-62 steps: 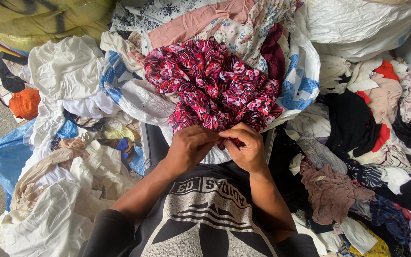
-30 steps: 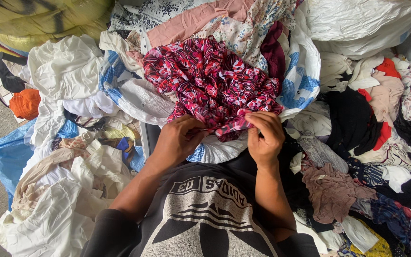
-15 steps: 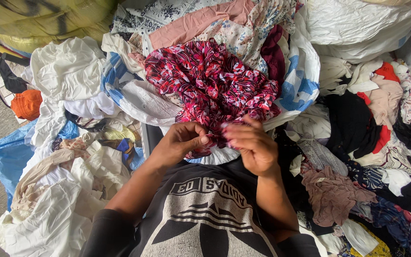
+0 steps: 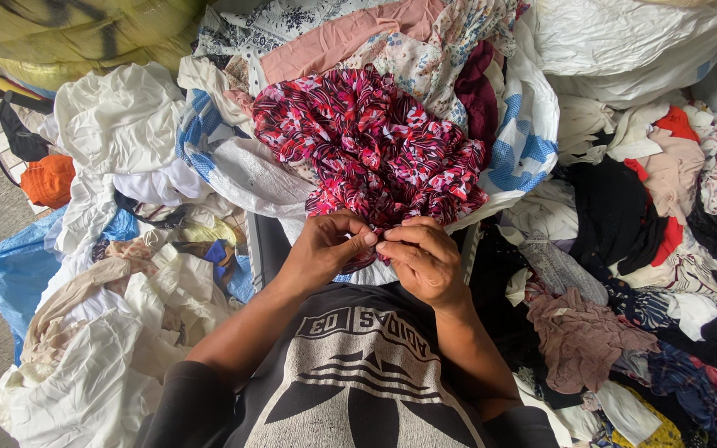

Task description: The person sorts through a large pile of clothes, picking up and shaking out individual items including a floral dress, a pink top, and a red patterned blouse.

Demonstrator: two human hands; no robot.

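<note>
Red floral garment lies bunched atop the clothing heap at 12 o'clock from the person's chest. Left hand and right hand meet at its near hem, each grip pinched closed on the fabric. Curled fingertips hide the exact spot held; the garment's shape is unreadable.
</note>
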